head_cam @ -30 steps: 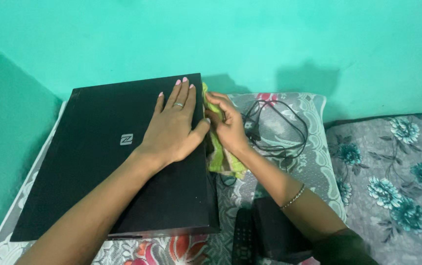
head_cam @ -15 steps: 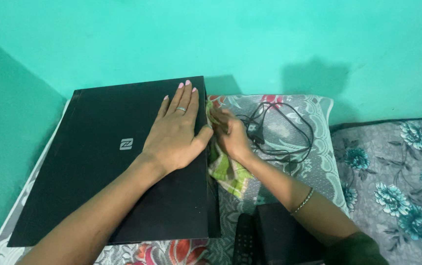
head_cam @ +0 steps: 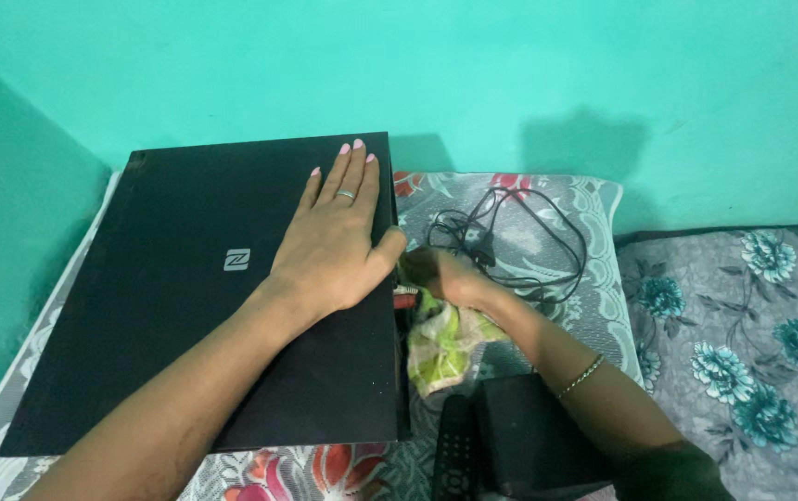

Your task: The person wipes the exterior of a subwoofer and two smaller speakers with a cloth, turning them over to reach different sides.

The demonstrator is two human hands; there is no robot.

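The left hand (head_cam: pixel 329 246) lies flat, fingers together, steadying the rigid, probably heavy black box (head_cam: pixel 204 297) on the bed (head_cam: pixel 742 353). At its three o'clock edge, the right hand (head_cam: pixel 445 276) bunches a soft, limp green cloth (head_cam: pixel 440 343).

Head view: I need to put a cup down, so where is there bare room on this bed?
Free: the grey floral bedspread right of the pillow. Crowded: black cable coiled on the pillow; right hand with green cloth beside the black device under the left hand; remote in front.
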